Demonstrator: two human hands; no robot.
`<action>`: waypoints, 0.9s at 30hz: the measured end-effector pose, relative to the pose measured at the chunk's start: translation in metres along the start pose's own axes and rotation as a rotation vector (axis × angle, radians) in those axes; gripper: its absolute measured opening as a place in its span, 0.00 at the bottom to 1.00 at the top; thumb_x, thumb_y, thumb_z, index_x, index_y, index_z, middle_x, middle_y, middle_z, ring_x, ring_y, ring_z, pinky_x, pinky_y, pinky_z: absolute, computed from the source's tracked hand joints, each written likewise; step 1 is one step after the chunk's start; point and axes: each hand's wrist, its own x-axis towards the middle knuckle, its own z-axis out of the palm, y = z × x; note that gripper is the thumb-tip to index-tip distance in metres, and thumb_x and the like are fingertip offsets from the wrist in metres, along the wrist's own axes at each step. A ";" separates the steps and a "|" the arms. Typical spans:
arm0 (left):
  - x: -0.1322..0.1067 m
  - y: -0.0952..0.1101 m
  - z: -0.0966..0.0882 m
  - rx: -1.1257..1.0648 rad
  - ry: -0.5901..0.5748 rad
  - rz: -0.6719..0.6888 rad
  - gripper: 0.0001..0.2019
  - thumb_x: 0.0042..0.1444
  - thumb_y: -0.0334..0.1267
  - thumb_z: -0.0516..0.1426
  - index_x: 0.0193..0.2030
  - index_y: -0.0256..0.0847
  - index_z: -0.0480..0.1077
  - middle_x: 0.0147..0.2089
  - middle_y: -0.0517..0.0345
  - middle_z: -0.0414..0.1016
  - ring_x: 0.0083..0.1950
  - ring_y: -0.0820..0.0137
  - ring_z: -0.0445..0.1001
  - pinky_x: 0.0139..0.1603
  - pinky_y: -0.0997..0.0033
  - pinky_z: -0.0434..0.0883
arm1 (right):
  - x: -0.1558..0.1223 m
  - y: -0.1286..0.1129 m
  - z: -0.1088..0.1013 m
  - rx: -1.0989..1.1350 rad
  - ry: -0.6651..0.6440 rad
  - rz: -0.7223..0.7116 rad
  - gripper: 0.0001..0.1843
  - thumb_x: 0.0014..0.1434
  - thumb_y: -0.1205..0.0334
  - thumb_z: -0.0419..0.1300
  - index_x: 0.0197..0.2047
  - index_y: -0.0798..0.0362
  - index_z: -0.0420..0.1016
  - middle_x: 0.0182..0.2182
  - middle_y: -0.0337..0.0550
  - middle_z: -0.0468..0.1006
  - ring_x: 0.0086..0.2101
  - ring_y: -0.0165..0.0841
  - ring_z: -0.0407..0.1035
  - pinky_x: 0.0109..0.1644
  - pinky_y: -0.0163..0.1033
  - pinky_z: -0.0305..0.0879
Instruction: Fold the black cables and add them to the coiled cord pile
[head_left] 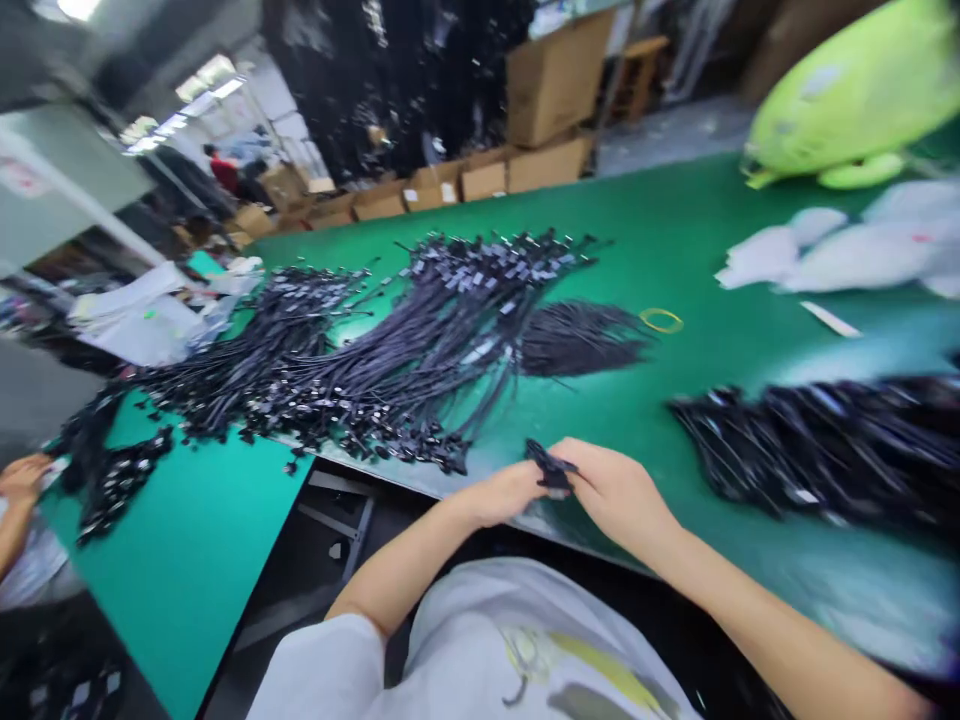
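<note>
Near the front edge of the green table (660, 250), both my hands are closed on a small folded bundle of black cable (551, 468). My left hand (510, 492) grips it from the left, and my right hand (619, 492) pinches it from the right. Fingers hide part of the bundle. Beyond my hands spreads a large pile of loose black cables (390, 340) with connectors at both ends. Beside that pile lies a heap of thin black strands (585, 338), perhaps ties. To the right of my hands are several bundled black cables (817, 450), lying in rows and blurred.
A yellow ring (661, 320), a white strip (830, 319), white plastic bags (862, 250) and a lime-green bulky object (847, 100) occupy the right side. Cardboard boxes (484, 182) line the far edge. At left, another person's hand (24, 478) is beside more cables (124, 480).
</note>
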 end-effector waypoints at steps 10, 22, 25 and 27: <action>-0.007 0.005 0.001 0.025 0.048 -0.041 0.29 0.61 0.53 0.53 0.64 0.39 0.63 0.64 0.47 0.67 0.60 0.60 0.69 0.61 0.60 0.65 | -0.013 0.012 0.006 -0.066 -0.085 0.003 0.16 0.65 0.68 0.48 0.29 0.55 0.72 0.32 0.44 0.77 0.33 0.30 0.67 0.37 0.34 0.57; 0.014 0.023 0.013 0.357 0.015 0.007 0.18 0.60 0.40 0.53 0.55 0.38 0.72 0.54 0.50 0.77 0.55 0.61 0.74 0.59 0.62 0.67 | -0.052 -0.022 -0.032 -0.482 0.060 0.058 0.15 0.64 0.71 0.48 0.46 0.62 0.74 0.34 0.49 0.77 0.33 0.34 0.68 0.36 0.40 0.58; 0.018 0.018 0.019 0.639 0.036 0.099 0.14 0.61 0.36 0.51 0.47 0.39 0.75 0.45 0.49 0.80 0.49 0.61 0.76 0.54 0.62 0.70 | -0.052 -0.032 -0.043 -0.555 0.134 -0.076 0.18 0.66 0.69 0.46 0.55 0.61 0.69 0.42 0.51 0.76 0.40 0.36 0.68 0.43 0.42 0.58; 0.021 0.014 0.025 0.880 0.001 0.208 0.11 0.59 0.33 0.51 0.37 0.38 0.76 0.36 0.49 0.80 0.43 0.61 0.77 0.53 0.60 0.70 | -0.049 -0.028 -0.039 -0.587 0.072 -0.062 0.19 0.68 0.65 0.47 0.57 0.63 0.66 0.42 0.52 0.76 0.41 0.38 0.68 0.44 0.43 0.57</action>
